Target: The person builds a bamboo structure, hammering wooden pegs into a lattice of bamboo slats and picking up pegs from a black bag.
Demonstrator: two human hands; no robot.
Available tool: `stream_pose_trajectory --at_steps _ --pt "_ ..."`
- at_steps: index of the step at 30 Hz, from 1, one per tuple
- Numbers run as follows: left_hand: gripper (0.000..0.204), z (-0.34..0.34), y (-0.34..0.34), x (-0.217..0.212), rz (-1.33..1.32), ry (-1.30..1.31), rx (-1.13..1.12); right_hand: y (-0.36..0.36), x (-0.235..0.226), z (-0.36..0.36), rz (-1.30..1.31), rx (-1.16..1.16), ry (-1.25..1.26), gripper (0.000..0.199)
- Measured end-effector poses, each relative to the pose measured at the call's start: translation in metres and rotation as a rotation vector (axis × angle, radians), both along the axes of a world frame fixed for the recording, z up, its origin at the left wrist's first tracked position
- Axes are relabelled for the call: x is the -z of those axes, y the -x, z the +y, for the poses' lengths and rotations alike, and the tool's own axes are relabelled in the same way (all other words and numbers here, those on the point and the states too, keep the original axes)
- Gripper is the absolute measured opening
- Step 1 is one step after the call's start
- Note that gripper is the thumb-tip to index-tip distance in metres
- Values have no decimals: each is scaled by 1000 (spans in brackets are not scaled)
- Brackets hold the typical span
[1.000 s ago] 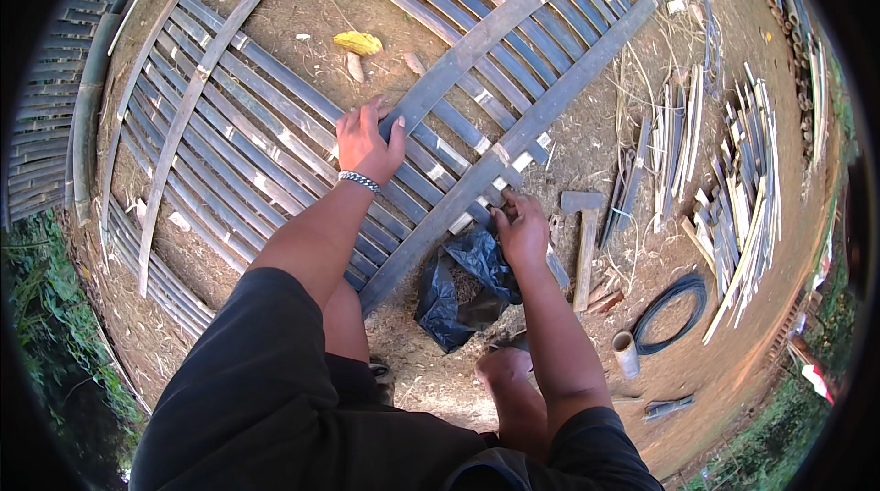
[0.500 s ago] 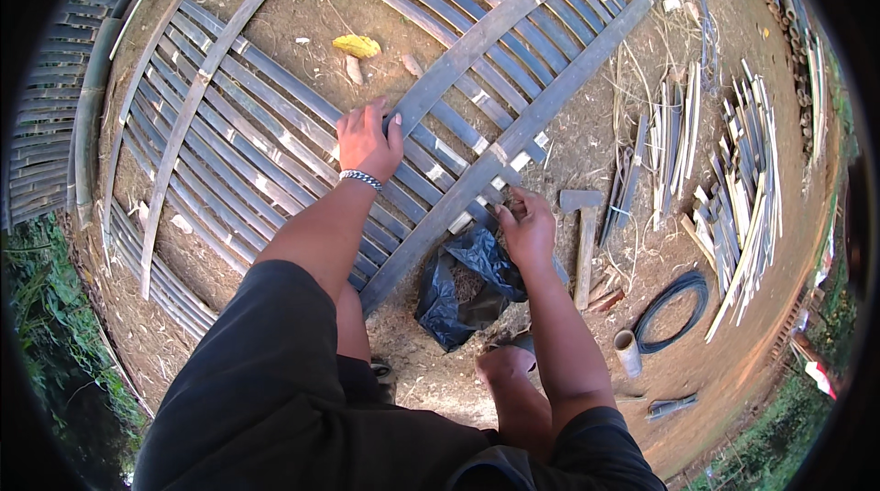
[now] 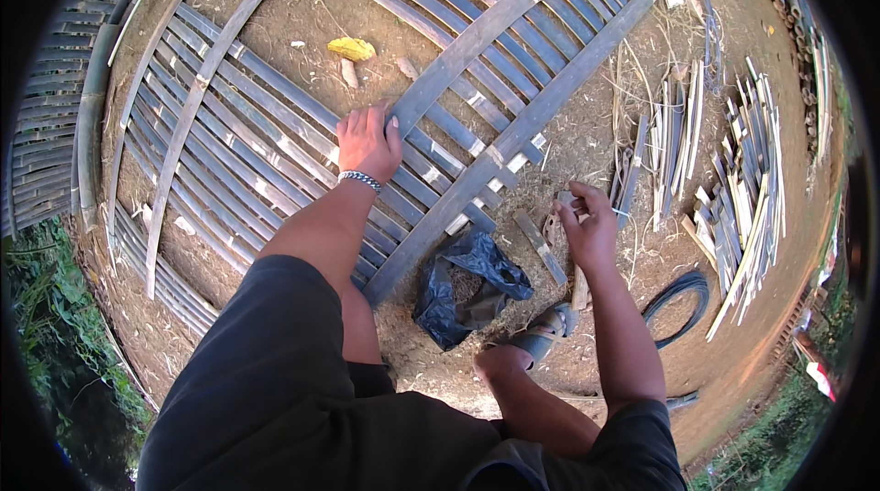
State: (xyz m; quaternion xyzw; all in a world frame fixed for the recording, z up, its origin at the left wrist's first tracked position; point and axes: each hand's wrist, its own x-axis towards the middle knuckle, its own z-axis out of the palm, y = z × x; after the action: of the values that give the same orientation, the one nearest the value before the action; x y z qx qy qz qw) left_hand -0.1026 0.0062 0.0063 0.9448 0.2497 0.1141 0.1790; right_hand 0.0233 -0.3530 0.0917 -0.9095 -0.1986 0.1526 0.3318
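Head view: showed left hand (image 3: pixel 368 147) palm down, fingers slightly spread, touching the lower end of a broad crosspiece (image 3: pixel 500 28) on a slatted panel (image 3: pixel 284 86), laid flat on bare ground ahead of the knees. Showed right hand (image 3: pixel 589 230) well apart from the panel's edge, fingers drawn narrow above a mostly hidden hammer (image 3: pixel 579 291); could not tell whether gripping or empty. Judged partly complete: four crosspieces and well over a dozen slats already set across one another, several short ends (image 3: pixel 503 181) jutting past the outermost broad crosspiece; left unused at right, two main bundles of loose strips (image 3: pixel 741 207). Counted farther out: one black plastic bag (image 3: pixel 470 285), one loose short slat (image 3: pixel 541 247) between bag and hammer, one wire coil (image 3: pixel 676 309), one yellow leaf-like scrap (image 3: pixel 352 49).
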Motion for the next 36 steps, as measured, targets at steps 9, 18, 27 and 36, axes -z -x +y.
stream_pose_trajectory --at_steps 9,18,27,36 --pt "37 -2 -3 2 -36 -25 -4 26 -34 -64 152 -402 249 38" --pt "36 0 -3 -9 8 0 -44 14 -36 -70 235 -694 259 35" --pt "34 -2 -3 -14 -33 -31 -24 -12 31 20 73 -998 39 36" --pt "34 -5 -2 -13 -84 -9 -154 -1 63 44 -285 -1214 46 55"
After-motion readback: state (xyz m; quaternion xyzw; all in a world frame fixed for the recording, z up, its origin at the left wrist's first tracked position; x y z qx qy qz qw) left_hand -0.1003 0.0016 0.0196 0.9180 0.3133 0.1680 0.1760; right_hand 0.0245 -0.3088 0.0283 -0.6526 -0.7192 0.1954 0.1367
